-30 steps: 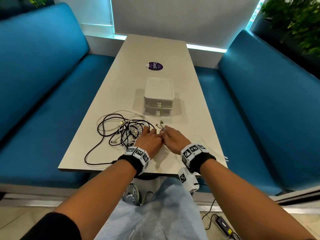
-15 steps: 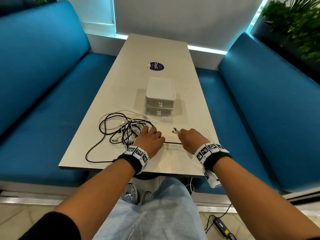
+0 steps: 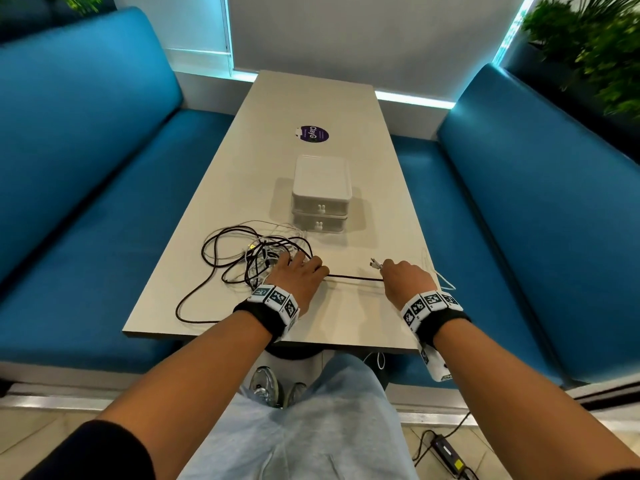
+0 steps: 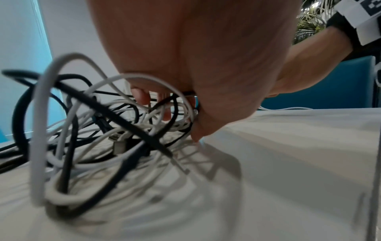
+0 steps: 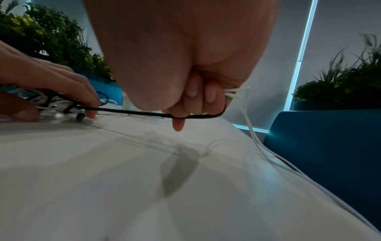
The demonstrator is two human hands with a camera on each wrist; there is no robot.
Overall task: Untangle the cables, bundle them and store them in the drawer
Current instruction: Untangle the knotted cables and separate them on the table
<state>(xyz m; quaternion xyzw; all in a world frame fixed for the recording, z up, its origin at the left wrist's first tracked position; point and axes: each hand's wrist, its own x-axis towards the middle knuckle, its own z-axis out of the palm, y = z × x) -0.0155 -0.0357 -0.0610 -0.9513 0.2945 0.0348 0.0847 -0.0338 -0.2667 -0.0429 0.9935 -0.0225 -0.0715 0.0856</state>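
A tangle of black and white cables (image 3: 249, 251) (image 4: 115, 130) lies on the near left of the table. My left hand (image 3: 298, 275) (image 4: 195, 65) presses down on its right edge, fingertips among the loops. My right hand (image 3: 405, 277) (image 5: 193, 94) grips a black cable (image 3: 353, 277) (image 5: 134, 112), which runs taut from the tangle. It also holds a white cable (image 3: 443, 278) (image 5: 255, 138) that trails off the right table edge. Connector ends (image 3: 375, 263) stick out past its knuckles. The white two-drawer unit (image 3: 322, 195) stands behind the tangle with both drawers closed.
The long beige table (image 3: 311, 98) carries a purple sticker (image 3: 313, 134) beyond the drawers. Blue benches (image 3: 86, 168) (image 3: 536, 202) flank it. A power adapter (image 3: 446, 452) lies on the floor at lower right. Plants (image 3: 588, 46) stand behind the right bench.
My right hand has moved right, away from the left hand, drawing the black cable out of the tangle into a straight line. The left hand has stayed on the tangle.
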